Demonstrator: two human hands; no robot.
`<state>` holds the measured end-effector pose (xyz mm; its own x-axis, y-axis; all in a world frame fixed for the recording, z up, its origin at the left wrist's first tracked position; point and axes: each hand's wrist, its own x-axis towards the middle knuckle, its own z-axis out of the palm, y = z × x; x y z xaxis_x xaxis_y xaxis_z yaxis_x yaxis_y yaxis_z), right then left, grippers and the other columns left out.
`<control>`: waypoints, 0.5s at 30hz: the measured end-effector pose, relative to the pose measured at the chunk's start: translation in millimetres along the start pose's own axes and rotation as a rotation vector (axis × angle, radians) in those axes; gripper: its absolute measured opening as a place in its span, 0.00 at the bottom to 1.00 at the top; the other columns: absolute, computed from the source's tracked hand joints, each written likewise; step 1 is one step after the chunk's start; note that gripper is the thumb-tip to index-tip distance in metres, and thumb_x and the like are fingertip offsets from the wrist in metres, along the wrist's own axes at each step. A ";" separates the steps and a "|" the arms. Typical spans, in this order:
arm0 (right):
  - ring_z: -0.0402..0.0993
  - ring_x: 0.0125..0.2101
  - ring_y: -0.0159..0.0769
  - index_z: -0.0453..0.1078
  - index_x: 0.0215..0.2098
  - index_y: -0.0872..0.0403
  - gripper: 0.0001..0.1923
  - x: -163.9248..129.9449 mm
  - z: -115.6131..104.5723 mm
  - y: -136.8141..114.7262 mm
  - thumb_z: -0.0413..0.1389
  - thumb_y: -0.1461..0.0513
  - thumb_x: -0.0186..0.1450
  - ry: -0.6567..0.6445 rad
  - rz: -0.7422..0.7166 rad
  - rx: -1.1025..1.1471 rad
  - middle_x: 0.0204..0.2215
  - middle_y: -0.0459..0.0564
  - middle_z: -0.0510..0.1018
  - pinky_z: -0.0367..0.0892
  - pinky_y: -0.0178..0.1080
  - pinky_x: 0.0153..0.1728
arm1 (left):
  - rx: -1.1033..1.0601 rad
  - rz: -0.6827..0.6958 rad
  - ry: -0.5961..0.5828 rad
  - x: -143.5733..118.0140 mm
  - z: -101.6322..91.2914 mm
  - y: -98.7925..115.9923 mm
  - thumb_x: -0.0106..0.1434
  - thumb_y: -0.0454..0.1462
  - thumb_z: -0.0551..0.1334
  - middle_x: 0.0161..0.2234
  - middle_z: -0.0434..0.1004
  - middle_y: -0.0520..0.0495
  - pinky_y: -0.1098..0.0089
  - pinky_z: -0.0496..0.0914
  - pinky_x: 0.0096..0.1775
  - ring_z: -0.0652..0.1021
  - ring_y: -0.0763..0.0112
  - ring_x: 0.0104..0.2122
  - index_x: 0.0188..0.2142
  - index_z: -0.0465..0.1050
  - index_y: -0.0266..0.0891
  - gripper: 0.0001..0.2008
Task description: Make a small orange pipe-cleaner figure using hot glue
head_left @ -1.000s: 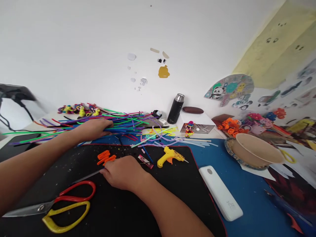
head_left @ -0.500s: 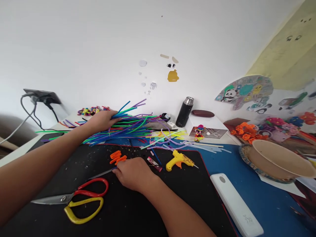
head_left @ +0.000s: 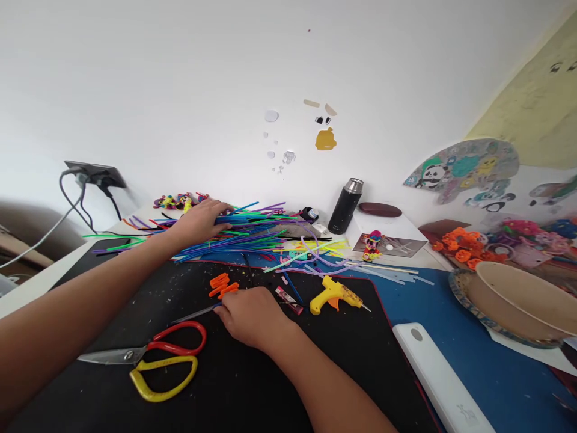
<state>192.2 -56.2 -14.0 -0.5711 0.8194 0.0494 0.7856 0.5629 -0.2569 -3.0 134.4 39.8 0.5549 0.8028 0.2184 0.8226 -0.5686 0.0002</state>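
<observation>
Your left hand (head_left: 201, 221) lies flat on top of the pile of colored sticks (head_left: 252, 231) at the back of the desk (head_left: 487, 367), near the wall. The fingers are spread over the sticks and press down on them; you cannot tell if they curl around any.

Your right hand (head_left: 250, 316) rests on the black mat (head_left: 252, 385), near the middle of it. Its fingers are bent and pinch one end of a thin dark stick (head_left: 193, 313). The stick lies flat on the mat and points to the left.

Just behind your right hand are some short orange pieces (head_left: 222, 285). They lie close together on the mat, near its back edge. A small pink and black tube (head_left: 290, 300) lies just to the right of your hand. Next to that is the yellow glue gun (head_left: 336, 294), with its tip pointing right.

The scissors (head_left: 148, 359) lie near the front left part of the mat. One handle is red, one is yellow, and the blades point left.

A white flat box (head_left: 439, 382) lies on the blue part of the desk, past the right edge of the mat. A paper bowl (head_left: 518, 300) sits on a plate at the right edge of the desk. A black bottle (head_left: 345, 205) stands at the back by the wall. A little toy figure (head_left: 373, 245) stands near it.
</observation>
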 end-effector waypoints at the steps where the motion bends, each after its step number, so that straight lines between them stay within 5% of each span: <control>1: 0.87 0.41 0.48 0.79 0.46 0.55 0.19 0.0 0.0 0.0 0.51 0.53 0.80 -0.001 -0.001 0.001 0.41 0.57 0.88 0.76 0.44 0.40 | -0.004 0.019 0.023 -0.2 2.5 -0.5 0.70 0.51 0.56 0.60 0.77 0.34 0.54 0.67 0.62 0.74 0.46 0.62 0.63 0.71 0.39 0.28; 9: 0.87 0.42 0.49 0.79 0.46 0.56 0.19 -1.0 -5.0 -2.0 0.50 0.53 0.80 -0.012 -0.003 0.005 0.41 0.57 0.88 0.77 0.45 0.40 | -0.182 -0.005 -0.020 2.6 22.7 11.4 0.66 0.57 0.63 0.65 0.73 0.33 0.52 0.66 0.64 0.72 0.44 0.64 0.70 0.64 0.39 0.41; 15: 0.87 0.42 0.48 0.79 0.46 0.55 0.19 -1.3 -4.6 -1.5 0.51 0.53 0.80 -0.014 0.005 0.004 0.42 0.57 0.88 0.76 0.44 0.40 | -0.166 0.107 0.035 12.2 48.5 23.0 0.72 0.53 0.58 0.66 0.71 0.34 0.50 0.61 0.68 0.68 0.46 0.67 0.71 0.63 0.40 0.34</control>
<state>192.9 -57.6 -9.2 -0.5703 0.8207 0.0346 0.7875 0.5582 -0.2613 28.7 139.8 -4.8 0.6313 0.7310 0.2592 0.7256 -0.6747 0.1355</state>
